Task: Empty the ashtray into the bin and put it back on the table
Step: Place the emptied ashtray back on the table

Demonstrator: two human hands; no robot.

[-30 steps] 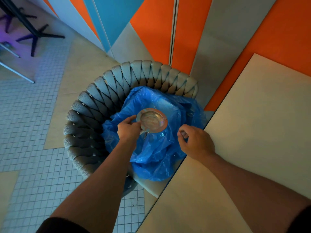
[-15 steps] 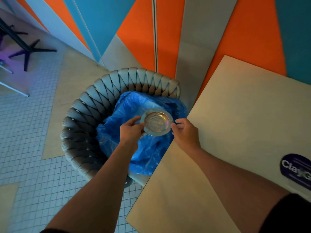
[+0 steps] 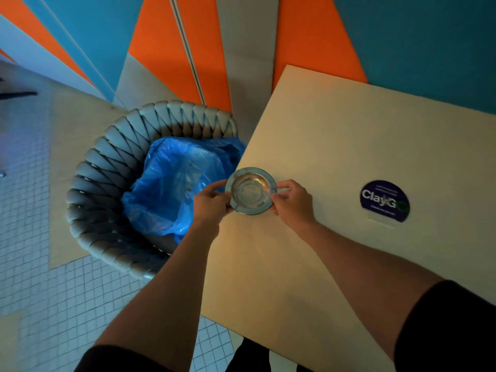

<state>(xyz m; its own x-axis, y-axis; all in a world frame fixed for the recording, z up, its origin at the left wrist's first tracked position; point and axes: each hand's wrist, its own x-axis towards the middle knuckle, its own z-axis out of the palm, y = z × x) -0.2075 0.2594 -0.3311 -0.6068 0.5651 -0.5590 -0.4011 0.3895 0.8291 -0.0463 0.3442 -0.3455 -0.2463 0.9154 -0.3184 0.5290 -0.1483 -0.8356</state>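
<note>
A round metal ashtray (image 3: 251, 190) with an empty, shiny bowl is held upright above the left edge of the beige table (image 3: 335, 157). My left hand (image 3: 212, 201) grips its left rim and my right hand (image 3: 294, 201) pinches its right rim. To the left, a blue plastic bin bag (image 3: 174, 189) lies open on the seat of a grey woven chair (image 3: 107, 183), touching the table's edge. Whether the ashtray touches the tabletop I cannot tell.
A round dark sticker (image 3: 384, 201) with white lettering lies on the table to the right of the hands. Orange, blue and grey wall panels (image 3: 188, 49) stand behind the chair and table. Small white floor tiles (image 3: 40, 277) cover the ground at left.
The ashtray has moved right, from above the blue bag to above the table's left edge. My right hand, free a second ago, has taken hold of its right rim.
</note>
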